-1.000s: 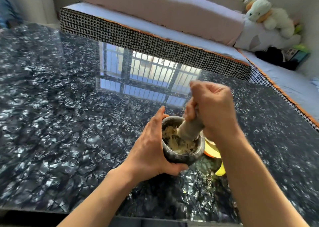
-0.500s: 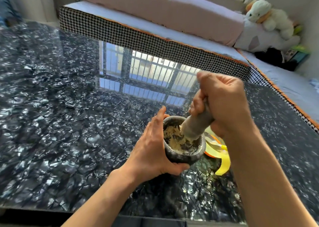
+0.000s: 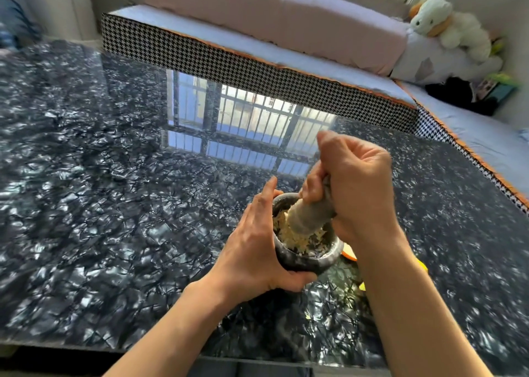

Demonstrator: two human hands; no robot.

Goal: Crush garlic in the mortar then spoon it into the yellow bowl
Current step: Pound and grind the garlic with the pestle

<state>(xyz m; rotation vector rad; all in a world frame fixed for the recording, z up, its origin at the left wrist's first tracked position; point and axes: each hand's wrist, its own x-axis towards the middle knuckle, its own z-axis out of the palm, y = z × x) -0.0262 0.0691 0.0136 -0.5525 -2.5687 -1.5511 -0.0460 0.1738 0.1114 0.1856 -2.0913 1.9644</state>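
A dark stone mortar (image 3: 313, 260) stands on the glossy black table, with pale crushed garlic (image 3: 297, 240) inside. My left hand (image 3: 254, 247) grips the mortar's left wall, thumb curled under its near side. My right hand (image 3: 355, 187) grips the grey pestle (image 3: 307, 215), whose blunt end is pressed down into the garlic. The yellow bowl (image 3: 350, 255) sits just right of the mortar, mostly hidden behind my right forearm; only an orange-yellow edge shows. No spoon is in view.
The black marbled table (image 3: 114, 205) stretches wide to the left and far side, reflecting a barred window. A houndstooth-edged bench (image 3: 257, 61) with cushions and a plush toy (image 3: 446, 24) lies beyond the table. The table's near edge runs just below my forearms.
My right hand has driven the pestle from a tilted, raised position down into the garlic. The left hand keeps its hold on the mortar. The forearm now covers more of the yellow bowl.
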